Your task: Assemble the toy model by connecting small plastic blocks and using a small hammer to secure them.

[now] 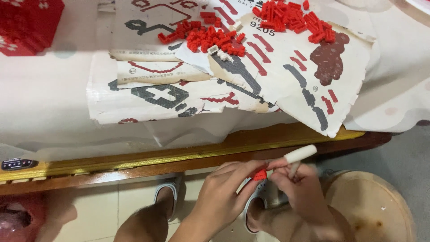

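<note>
Below the table's front edge, my left hand (pixel 224 192) and my right hand (pixel 300 188) meet around a small red block piece (pixel 260 175), pinched between the fingertips of both. My right hand also grips a white pen-shaped tool (pixel 299 156) that points up and to the right. On the table lie two heaps of small red bricks, one (pixel 208 36) at the centre back and one (pixel 293 19) further right, with a few white bricks (pixel 222 54) beside the first heap.
Torn instruction sheets (pixel 286 76) printed with grey and red block patterns cover a white cloth (pixel 45 98). The wooden table edge (pixel 134 163) runs across. A red built block model (pixel 27 24) stands back left. A round wooden stool (pixel 376 206) is at lower right; my sandalled feet rest on tiles.
</note>
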